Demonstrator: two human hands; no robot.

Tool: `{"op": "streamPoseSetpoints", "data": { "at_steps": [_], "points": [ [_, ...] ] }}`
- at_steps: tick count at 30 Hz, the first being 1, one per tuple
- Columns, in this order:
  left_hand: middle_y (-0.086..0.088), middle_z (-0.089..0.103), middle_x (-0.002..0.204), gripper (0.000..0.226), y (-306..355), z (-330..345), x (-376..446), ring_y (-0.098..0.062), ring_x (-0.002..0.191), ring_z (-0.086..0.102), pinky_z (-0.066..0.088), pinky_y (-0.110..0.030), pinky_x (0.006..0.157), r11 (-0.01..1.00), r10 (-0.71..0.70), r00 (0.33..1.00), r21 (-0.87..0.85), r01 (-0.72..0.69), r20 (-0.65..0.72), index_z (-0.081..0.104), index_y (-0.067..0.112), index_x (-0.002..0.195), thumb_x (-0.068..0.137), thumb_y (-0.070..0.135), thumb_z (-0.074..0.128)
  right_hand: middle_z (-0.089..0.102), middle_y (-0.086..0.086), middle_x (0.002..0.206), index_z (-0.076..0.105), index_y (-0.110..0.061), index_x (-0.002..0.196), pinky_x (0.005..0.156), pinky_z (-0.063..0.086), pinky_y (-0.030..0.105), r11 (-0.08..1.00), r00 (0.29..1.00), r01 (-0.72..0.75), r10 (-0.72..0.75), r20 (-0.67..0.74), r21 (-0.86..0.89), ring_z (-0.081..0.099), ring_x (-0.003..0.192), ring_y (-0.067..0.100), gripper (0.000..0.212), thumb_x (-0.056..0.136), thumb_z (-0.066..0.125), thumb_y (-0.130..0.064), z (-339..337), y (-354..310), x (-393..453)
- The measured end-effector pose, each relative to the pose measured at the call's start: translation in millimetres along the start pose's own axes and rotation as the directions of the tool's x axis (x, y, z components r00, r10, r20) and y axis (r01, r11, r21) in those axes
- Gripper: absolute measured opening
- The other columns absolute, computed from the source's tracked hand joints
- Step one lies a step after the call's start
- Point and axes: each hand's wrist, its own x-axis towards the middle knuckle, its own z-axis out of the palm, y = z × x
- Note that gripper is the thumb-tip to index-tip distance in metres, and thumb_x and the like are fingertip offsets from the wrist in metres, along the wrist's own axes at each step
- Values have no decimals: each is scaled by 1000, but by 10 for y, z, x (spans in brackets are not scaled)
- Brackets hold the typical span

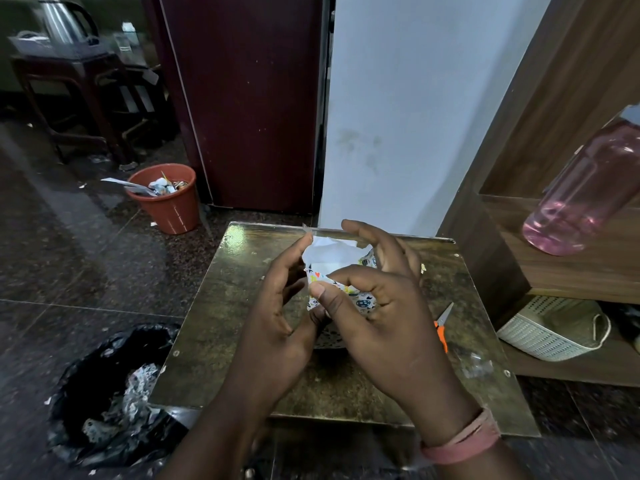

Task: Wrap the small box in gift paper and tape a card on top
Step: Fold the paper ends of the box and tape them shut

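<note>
We see 2 hands working above a small low table. The right hand (374, 306) is curled nearly closed, its thumb and forefinger pinching a flap of the patterned gift paper (363, 301) near the parcel's front edge; we judge this pinch serves to crease the fold and hold it taut. The left hand (277, 306) is half open, fingers loosely bent, its fingertips touching the white inner side of the paper at the far left; whether it truly grips the sheet or merely steadies it, we cannot tell. A strip of clear tape (329, 232) appears to span between the raised fingertips of both hands, though it is faint.

The small box itself is hidden inside the paper and behind the hands, held just above the table (214, 358). Orange-handled scissors (441, 329) lie on the table just right of the right hand, within easy reach for trimming. No card is visible. We judge the wrapping incomplete, since the white underside still shows. A black waste bag (104, 393) sits on the floor at left.
</note>
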Motion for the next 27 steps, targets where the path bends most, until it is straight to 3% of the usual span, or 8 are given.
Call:
{"op": "streamPoseSetpoints", "data": {
  "at_steps": [4,7,11,15,18,22,24,27],
  "points": [
    [11,55,149,72,-14,-6,5,-18,139,52,41,-49,117,1000,-13,1000,-2,13,18,42,30,153,88,5,64,43,-26,146,76,-37,93,116,33,47,996,1000,-27,26,6,87,31,144,14,11,86,72,-44,-44,13,0],
    [9,56,148,76,-36,-24,12,-23,138,53,42,-57,114,999,-31,999,-27,31,-10,42,29,153,85,22,76,42,-14,139,66,-34,115,112,40,37,988,997,-19,31,-75,154,38,141,18,35,83,79,-33,-38,43,-3],
    [8,61,143,75,-25,-27,22,-22,136,56,44,-54,114,999,-29,997,-35,27,-71,48,39,145,79,32,82,52,-3,119,49,-31,122,89,46,15,965,974,-133,170,-152,227,55,112,11,61,76,89,-36,-19,119,-19],
    [2,64,138,70,-34,-32,29,-27,129,61,50,-54,107,1000,1,990,-18,-4,-139,53,44,137,77,28,85,55,-3,107,50,-26,120,81,45,11,955,973,-162,196,-121,248,58,97,5,59,76,89,-28,26,184,-63],
    [-8,64,132,73,-57,-41,34,-31,119,65,55,-52,101,999,-17,982,-50,7,-186,54,34,138,76,15,87,59,-3,112,52,-28,119,83,48,15,967,973,-160,188,-134,196,60,102,9,52,80,86,-33,47,231,-71],
    [2,68,120,73,-45,-27,35,-25,114,67,56,-38,98,1000,-10,981,-19,6,-196,53,25,142,79,8,87,60,-4,114,56,-30,115,89,51,37,985,984,-118,133,-120,122,60,107,18,41,83,79,-44,51,296,-73],
    [3,69,118,71,-26,-23,29,-23,114,67,56,-36,98,1000,-1,978,-11,-1,-209,53,23,142,80,9,84,59,-6,112,60,-27,112,88,51,34,988,986,-106,119,-116,111,60,105,16,37,84,80,-41,36,296,-65],
    [5,72,120,66,13,-21,1,-24,115,68,55,-43,99,998,39,977,55,-28,-209,53,27,143,85,17,83,56,-9,104,65,-24,107,84,49,26,990,987,-107,117,-109,97,60,98,15,32,83,82,-37,15,286,-49]
  ]
}}
